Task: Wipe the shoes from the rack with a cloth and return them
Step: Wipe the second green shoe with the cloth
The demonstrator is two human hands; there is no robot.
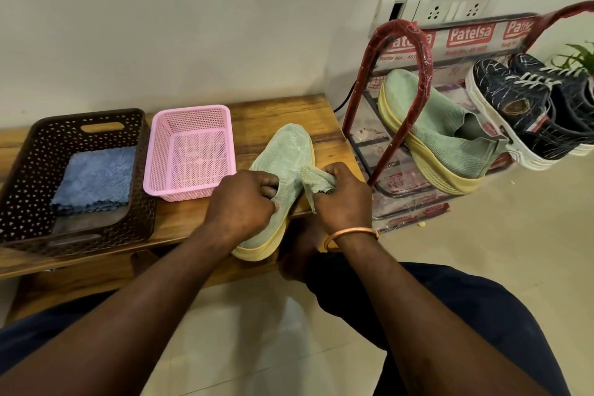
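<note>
Dark sneakers [514,106] cropped by right edge

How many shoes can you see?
4. One green slip-on shoe lies on the wooden bench, held by the left hand. Its green match and two navy lace-up sneakers sit on the red shoe rack. More could hide past the right edge.

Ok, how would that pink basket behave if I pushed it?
Likely light: the pink basket is thin mesh plastic with nothing visible inside. It would probably slide rather than tip, sitting low and flat on the wooden bench.
</note>
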